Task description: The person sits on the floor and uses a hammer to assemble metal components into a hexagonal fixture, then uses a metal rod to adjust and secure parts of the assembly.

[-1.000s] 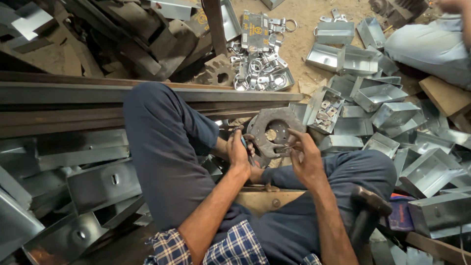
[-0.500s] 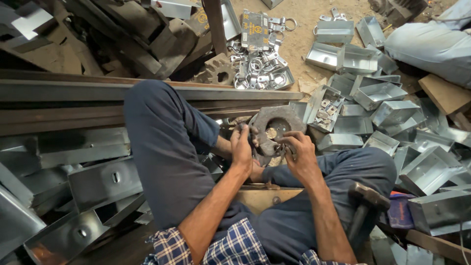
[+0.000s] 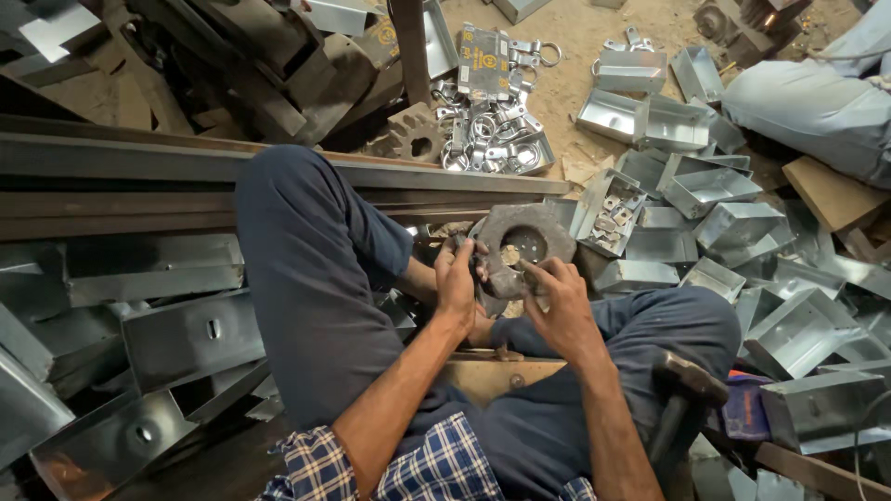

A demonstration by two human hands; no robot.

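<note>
I sit on the floor with a heavy, dark grey metal block (image 3: 529, 239) with a round hole standing between my knees. My left hand (image 3: 457, 276) presses a small metal piece against the block's left side, fingers curled around it. My right hand (image 3: 555, 299) rests its fingertips on the block's lower edge, close to the left hand; whether it grips a small part I cannot tell. A dark hammer (image 3: 685, 401) leans against my right thigh, untouched.
Many shiny sheet-metal boxes (image 3: 733, 223) lie piled on the right, one (image 3: 608, 211) holding small metal bits. Long steel beams (image 3: 121, 181) run across on the left. A heap of metal clamps (image 3: 487, 134) lies ahead. Another person's leg (image 3: 817, 107) is at the top right.
My right hand has drawn in from the block's right side to its lower edge, fingers now curled. My left hand has stayed against the block's left side.
</note>
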